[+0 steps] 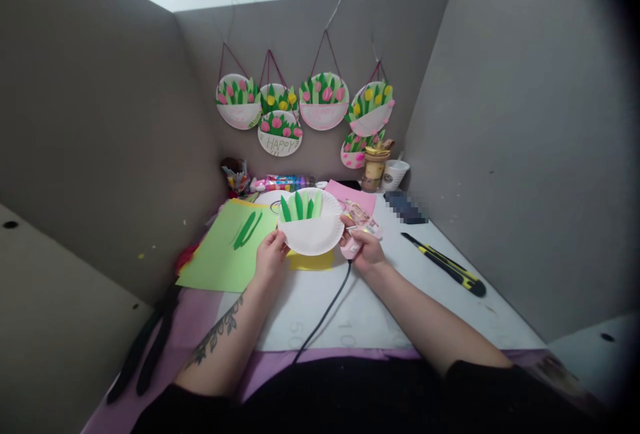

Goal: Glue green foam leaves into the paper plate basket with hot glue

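A white paper plate basket (pixel 313 239) with green paper leaves (pixel 299 206) standing in its pocket is held up above the table. My left hand (pixel 271 255) pinches its lower left edge between thumb and fingers. At the plate's right edge, my right hand (pixel 370 254) is closed around a pink glue gun (pixel 351 249) with a black cord (pixel 325 317); its fingertips appear to touch the plate too. The gun's nozzle is hidden. Beneath the plate lies a yellow paper sheet (pixel 311 261). Left of it are green paper sheets (pixel 215 254) with dark green strips (pixel 245 229) on top.
Finished flower plates (pixel 324 116) hang on the grey back panel. A yellow-black utility knife (pixel 445 266) and a blurred phone (pixel 406 207) lie at right. Cups (pixel 395 175) stand at the back, near pink paper (pixel 357 195). Grey side panels (pixel 520 154) enclose the table.
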The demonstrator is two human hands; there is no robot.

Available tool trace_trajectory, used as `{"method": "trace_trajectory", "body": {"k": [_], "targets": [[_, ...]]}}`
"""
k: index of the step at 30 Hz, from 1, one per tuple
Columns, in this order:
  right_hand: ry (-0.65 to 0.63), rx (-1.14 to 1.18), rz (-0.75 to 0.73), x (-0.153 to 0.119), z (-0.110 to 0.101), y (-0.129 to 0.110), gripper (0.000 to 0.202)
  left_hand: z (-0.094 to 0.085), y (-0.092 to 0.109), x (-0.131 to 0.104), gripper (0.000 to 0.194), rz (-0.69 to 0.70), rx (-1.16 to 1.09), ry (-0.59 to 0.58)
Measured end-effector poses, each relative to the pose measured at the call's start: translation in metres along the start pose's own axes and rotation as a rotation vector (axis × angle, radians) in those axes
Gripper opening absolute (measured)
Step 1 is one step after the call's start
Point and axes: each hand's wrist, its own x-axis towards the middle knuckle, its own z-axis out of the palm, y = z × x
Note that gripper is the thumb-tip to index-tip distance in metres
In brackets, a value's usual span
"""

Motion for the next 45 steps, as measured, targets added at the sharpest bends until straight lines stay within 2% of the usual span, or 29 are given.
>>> {"method": "trace_trajectory", "body": {"k": [11, 14, 17, 20, 23, 26, 30, 33, 38, 41, 45], "targets": [[0.048, 0.034, 0.048, 0.008, -0.008, -0.002, 0.040, 0.000, -0.001, -0.002, 0.038, -0.039, 0.045, -0.119], [0.050, 0.027, 0.052, 0.007, -0.008, -0.004, 0.038, -0.002, 0.001, 0.001, 0.042, -0.022, 0.083, -0.106], [0.042, 0.010, 0.048, 0.003, -0.005, -0.004, 0.033, -0.007, 0.006, 0.004, 0.041, 0.119, 0.214, -0.047], [0.068, -0.004, 0.021, -0.003, -0.001, -0.005, 0.033, -0.012, 0.013, 0.005, 0.029, 0.367, 0.368, 0.002], [0.011, 0.001, -0.012, -0.009, 0.002, -0.009, 0.035, -0.013, 0.019, 0.001, 0.016, 0.553, 0.436, 0.040], [-0.075, 0.000, -0.066, -0.013, 0.006, -0.015, 0.039, -0.011, 0.022, -0.005, 0.009, 0.621, 0.447, 0.048], [-0.113, -0.008, -0.128, -0.016, 0.007, -0.021, 0.050, -0.009, 0.022, -0.010, 0.008, 0.655, 0.448, 0.038], [-0.133, -0.031, -0.110, -0.016, 0.005, -0.022, 0.051, -0.011, 0.022, -0.008, 0.008, 0.682, 0.457, 0.057], [-0.129, -0.072, -0.029, -0.016, 0.003, -0.020, 0.049, -0.015, 0.022, -0.003, 0.009, 0.657, 0.460, 0.093], [-0.062, -0.055, -0.051, -0.013, 0.005, -0.016, 0.045, -0.016, 0.018, 0.000, 0.012, 0.529, 0.485, 0.068], [-0.013, -0.049, 0.053, -0.003, 0.000, -0.009, 0.032, -0.014, 0.015, 0.003, 0.020, 0.333, 0.494, 0.006]]}}
